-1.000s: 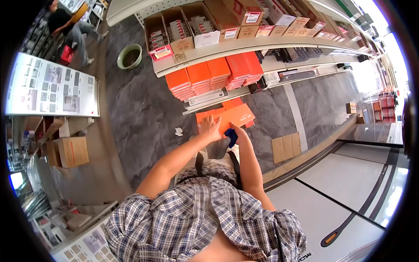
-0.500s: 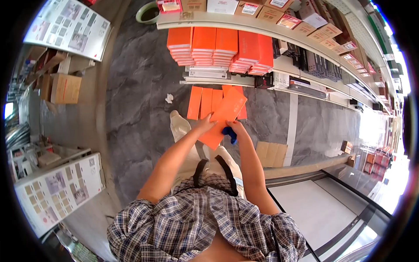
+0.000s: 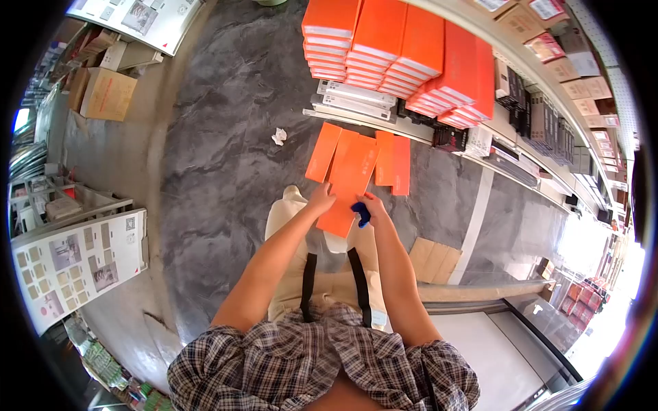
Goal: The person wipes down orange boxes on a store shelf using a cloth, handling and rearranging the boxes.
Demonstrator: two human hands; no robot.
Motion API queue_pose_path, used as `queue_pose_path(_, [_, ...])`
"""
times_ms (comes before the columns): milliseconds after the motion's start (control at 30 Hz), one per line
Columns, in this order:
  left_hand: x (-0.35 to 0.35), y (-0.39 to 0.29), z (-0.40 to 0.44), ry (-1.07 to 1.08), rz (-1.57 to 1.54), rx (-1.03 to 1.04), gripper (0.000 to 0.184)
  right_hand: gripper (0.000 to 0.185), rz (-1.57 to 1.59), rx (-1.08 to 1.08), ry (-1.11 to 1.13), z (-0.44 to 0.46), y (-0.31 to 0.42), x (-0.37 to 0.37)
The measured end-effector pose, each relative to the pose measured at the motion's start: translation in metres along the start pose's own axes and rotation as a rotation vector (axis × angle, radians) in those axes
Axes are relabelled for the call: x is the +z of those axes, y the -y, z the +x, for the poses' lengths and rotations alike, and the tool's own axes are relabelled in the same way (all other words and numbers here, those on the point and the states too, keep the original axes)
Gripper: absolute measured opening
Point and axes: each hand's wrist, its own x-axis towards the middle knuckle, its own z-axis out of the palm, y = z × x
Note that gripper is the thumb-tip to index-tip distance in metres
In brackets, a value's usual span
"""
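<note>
A long flat orange box (image 3: 352,179) is held out over my knees, tilted, its lower end towards me. On its left edge my left hand (image 3: 321,200) is closed. My right hand (image 3: 372,208) grips the right edge and also has a crumpled blue cloth (image 3: 360,215) bunched in it. Beyond the held box, similar orange boxes lie on the floor: one on the left (image 3: 323,152) and two on the right, including the outermost box (image 3: 401,164). The held box partly covers another one.
Ahead, stacked orange boxes (image 3: 378,31) fill a low shelf (image 3: 356,119), with grey and black cartons alongside. Crumpled white paper (image 3: 279,136) and flattened cardboard (image 3: 434,261) lie on the dark floor (image 3: 226,103). Sample boards (image 3: 86,264) and a brown carton (image 3: 110,94) stand left.
The held box has turned more upright in view, its far end swinging left. Both hands keep their grip. The head view has shifted, so the shelf stacks look larger and closer.
</note>
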Motion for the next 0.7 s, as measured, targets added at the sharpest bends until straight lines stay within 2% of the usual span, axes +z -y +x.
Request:
queue_pose_path(67, [-0.003,0.022,0.024,-0.064,0.067,0.054,0.046,0.021,-0.022,-0.039,-0.038,0.045,-0.012,-0.002])
queue_pose_path(133, [-0.011,0.026,0.045,-0.043,0.099,-0.09,0.051,0.032,-0.059,-0.098,-0.151,0.1,-0.027,-0.015])
queue_pose_path(167, [-0.001,0.058,0.068,-0.044,0.103,-0.088,0.051,0.032,-0.056,-0.1,-0.15,0.127,-0.038,-0.023])
queue_pose_path(233, [0.026,0.138,0.129,-0.142,0.371,-0.184,0.058,0.031,-0.165,-0.066,-0.248,0.176,-0.043,-0.033])
queue_pose_path(267, [0.03,0.149,0.144,-0.141,0.372,-0.179,0.058,0.034,-0.179,-0.072,-0.248,0.211,-0.056,-0.044])
queue_pose_path(333, [0.029,0.156,0.179,-0.225,0.318,-0.349,0.066,0.036,-0.157,-0.105,-0.199,0.267,-0.063,-0.058])
queue_pose_path(367, [0.03,0.165,0.194,-0.222,0.323,-0.348,0.066,0.037,-0.134,-0.119,-0.15,0.29,-0.072,-0.063])
queue_pose_path(433, [0.039,0.19,0.23,-0.29,0.259,-0.528,0.071,0.036,-0.162,-0.163,-0.179,0.327,-0.081,-0.066])
queue_pose_path(500, [0.051,0.221,0.258,-0.296,0.201,-0.591,0.076,0.018,-0.154,-0.159,-0.16,0.356,-0.089,-0.069])
queue_pose_path(533, [0.056,0.238,0.27,-0.304,0.142,-0.655,0.08,0.023,-0.25,-0.158,-0.239,0.365,-0.093,-0.069])
queue_pose_path(567, [0.062,0.254,0.28,-0.307,0.14,-0.652,0.08,0.023,-0.252,-0.162,-0.238,0.376,-0.095,-0.066])
queue_pose_path(633, [0.088,0.313,0.302,-0.275,-0.052,-0.725,0.084,0.032,-0.227,-0.225,-0.402,0.411,-0.118,-0.076])
queue_pose_path(700, [0.093,0.315,0.291,-0.292,-0.063,-0.753,0.085,0.033,-0.349,-0.18,-0.445,0.391,-0.117,-0.057])
